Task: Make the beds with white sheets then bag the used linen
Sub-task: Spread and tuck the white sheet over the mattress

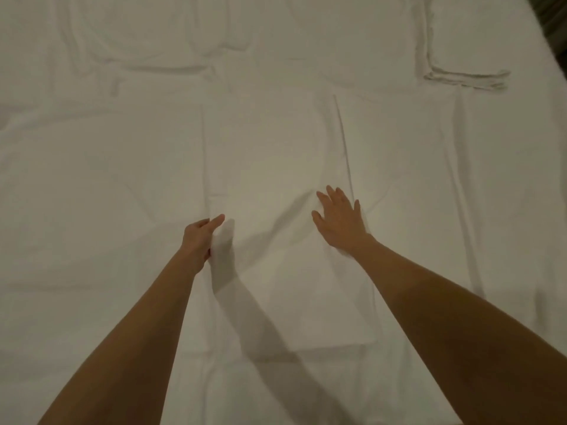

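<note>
Bedding, white, one view from the head camera.

Item one: wide white cotton sheet point(399, 185) spread over the bed, filling nearly the whole frame, marked with straight fold creases at centre and right, and with rumpled ridges at upper left.

Item two: folded white rectangular cloth point(294, 289) lying flat on the sheet at lower centre, its near edge casting a thin shadow.

Item three: stack of folded white linen point(466, 44) at upper right, layered edges showing along its lower and left sides (well apart from both hands).

Item four: left hand point(199, 237), centre left, turned on its edge, thumb extended, fingers curled onto a raised ridge of the folded cloth's left edge, grasping it.

Item five: right hand point(340, 219), centre right, palm down, fingers straight and spread, pressing flat on the cloth, released, gripping nothing.

Item six: dark strip point(552, 23) at the extreme upper right corner beyond the bed edge; too blurred to identify.
</note>
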`<act>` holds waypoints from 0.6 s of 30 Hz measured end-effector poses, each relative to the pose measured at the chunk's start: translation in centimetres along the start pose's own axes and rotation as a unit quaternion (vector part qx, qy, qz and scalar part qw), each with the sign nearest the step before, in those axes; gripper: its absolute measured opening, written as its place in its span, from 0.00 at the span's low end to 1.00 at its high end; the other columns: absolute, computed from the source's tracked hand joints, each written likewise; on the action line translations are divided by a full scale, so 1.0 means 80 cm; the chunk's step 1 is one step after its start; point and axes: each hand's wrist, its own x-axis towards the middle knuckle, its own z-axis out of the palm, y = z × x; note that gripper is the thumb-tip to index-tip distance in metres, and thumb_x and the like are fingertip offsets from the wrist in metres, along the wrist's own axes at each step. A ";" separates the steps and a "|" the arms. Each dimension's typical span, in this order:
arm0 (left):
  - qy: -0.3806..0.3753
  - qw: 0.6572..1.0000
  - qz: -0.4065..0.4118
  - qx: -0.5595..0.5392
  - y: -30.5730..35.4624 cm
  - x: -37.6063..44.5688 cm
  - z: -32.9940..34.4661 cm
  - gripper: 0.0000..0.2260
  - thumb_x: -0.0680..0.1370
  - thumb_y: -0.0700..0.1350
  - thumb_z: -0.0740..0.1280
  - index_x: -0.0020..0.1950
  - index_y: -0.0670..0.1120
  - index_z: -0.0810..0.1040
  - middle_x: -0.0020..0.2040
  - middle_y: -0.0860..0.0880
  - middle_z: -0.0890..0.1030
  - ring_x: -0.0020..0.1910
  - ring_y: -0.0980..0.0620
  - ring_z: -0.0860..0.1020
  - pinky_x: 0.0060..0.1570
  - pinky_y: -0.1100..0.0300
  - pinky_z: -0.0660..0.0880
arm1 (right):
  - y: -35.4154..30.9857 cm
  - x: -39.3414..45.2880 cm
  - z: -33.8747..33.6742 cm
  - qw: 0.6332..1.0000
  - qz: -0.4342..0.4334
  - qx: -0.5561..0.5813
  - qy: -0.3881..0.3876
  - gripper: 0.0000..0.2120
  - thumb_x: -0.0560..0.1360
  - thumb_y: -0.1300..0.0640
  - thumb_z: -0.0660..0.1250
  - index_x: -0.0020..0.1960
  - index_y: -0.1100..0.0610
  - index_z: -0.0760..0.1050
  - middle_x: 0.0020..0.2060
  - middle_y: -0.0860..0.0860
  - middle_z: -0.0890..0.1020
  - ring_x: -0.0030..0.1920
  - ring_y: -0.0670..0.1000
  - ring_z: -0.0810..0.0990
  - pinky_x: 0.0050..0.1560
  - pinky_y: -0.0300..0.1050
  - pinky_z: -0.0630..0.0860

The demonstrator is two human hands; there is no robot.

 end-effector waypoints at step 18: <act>-0.004 0.994 0.106 0.013 0.200 0.193 0.046 0.07 0.80 0.42 0.66 0.44 0.41 0.76 0.28 0.50 0.77 0.26 0.53 0.75 0.27 0.62 0.75 | 0.015 0.280 -0.127 0.980 -0.079 -0.179 -0.045 0.27 0.83 0.46 0.46 0.79 0.52 0.46 0.79 0.51 0.46 0.78 0.51 0.44 0.75 0.58 0.42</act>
